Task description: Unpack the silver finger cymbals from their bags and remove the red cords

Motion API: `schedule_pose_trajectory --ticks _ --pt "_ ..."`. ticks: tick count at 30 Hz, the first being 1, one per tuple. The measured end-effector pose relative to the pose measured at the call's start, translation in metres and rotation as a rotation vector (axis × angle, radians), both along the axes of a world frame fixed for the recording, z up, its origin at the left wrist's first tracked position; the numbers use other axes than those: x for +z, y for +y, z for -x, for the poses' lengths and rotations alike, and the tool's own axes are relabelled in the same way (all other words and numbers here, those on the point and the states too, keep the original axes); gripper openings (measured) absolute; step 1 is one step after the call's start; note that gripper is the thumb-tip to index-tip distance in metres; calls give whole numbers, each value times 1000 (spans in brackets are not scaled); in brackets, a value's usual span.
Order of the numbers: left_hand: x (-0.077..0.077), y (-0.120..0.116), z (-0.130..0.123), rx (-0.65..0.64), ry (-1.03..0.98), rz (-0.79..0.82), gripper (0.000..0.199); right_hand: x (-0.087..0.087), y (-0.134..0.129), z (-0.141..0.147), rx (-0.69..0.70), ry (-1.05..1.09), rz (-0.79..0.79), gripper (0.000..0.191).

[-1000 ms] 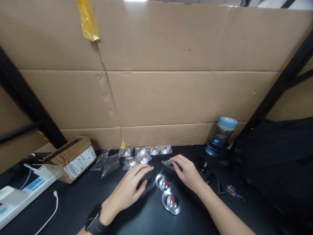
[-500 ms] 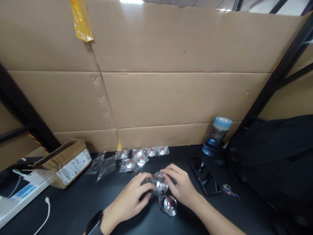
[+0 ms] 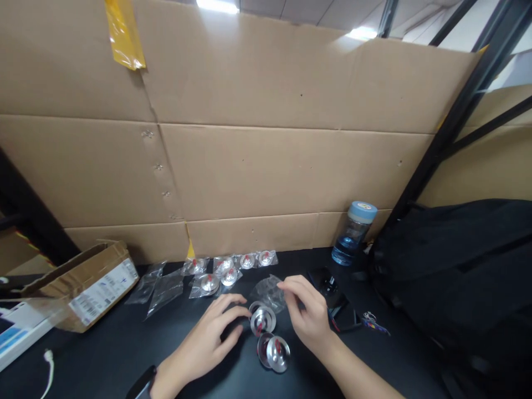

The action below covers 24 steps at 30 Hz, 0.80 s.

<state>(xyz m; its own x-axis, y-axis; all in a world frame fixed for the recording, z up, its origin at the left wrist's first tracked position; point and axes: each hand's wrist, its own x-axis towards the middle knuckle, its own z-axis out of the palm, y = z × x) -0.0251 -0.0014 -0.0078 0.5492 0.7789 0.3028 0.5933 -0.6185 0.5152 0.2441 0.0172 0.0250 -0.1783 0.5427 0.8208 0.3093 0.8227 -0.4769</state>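
Observation:
My right hand [image 3: 307, 310] pinches the edge of a clear plastic bag [image 3: 268, 292], crumpled over the dark tabletop. Just below that bag lies a shiny silver metal disc [image 3: 262, 320] with a red centre piece; something round shows partly behind it. My left hand [image 3: 216, 332] is open, its fingers spread, with the index fingertip right beside this disc; whether they touch I cannot tell. Nearer to me a second pair of silver discs with red parts [image 3: 277, 353] rests on the table, one leaning over the other.
Several bagged silver discs [image 3: 210, 284] sit along the cardboard wall [image 3: 249, 166]. Flat clear bags [image 3: 165, 291] lie beside an open cardboard box [image 3: 100, 288] at left. To the right are a bottle [image 3: 353, 233], a dark phone [image 3: 343, 310], keys [image 3: 374, 322] and a black bag [image 3: 457, 288].
The silver discs have come out of the plastic bag onto the table. My right hand has drawn the bag up and away, while my left fingers have come off it. The view has shifted slightly.

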Motion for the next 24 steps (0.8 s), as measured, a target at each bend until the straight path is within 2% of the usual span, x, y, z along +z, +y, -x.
schedule_pose_trajectory --ticks 3,6,9,12,14,15,17,19,21,22,24 --pt "-3 0 3 84 -121 -15 41 4 -2 -2 16 43 38 33" --pt "-2 0 4 142 -335 6 48 2 -3 2 128 -21 112 37" --pt "2 -1 1 125 -528 114 48 -5 -4 11 257 -132 167 37" --pt "8 2 1 48 -498 223 41 -14 -7 21 316 -180 208 31" --pt "12 7 9 55 -424 216 38 -16 -8 24 294 -194 257 28" --pt "15 11 17 100 -407 183 38 -17 -7 25 275 -207 286 27" --pt "19 21 42 277 -401 85 37 -17 -1 25 231 -247 331 25" --pt "22 32 76 569 -385 -42 36 -17 11 26 201 -320 338 25" --pt "21 42 112 845 -278 -118 36 -18 28 31 184 -420 318 30" --pt "19 46 126 935 -207 -115 36 -18 38 35 176 -472 301 34" --pt "13 50 144 1015 -62 -188 39 -18 59 46 173 -600 254 43"
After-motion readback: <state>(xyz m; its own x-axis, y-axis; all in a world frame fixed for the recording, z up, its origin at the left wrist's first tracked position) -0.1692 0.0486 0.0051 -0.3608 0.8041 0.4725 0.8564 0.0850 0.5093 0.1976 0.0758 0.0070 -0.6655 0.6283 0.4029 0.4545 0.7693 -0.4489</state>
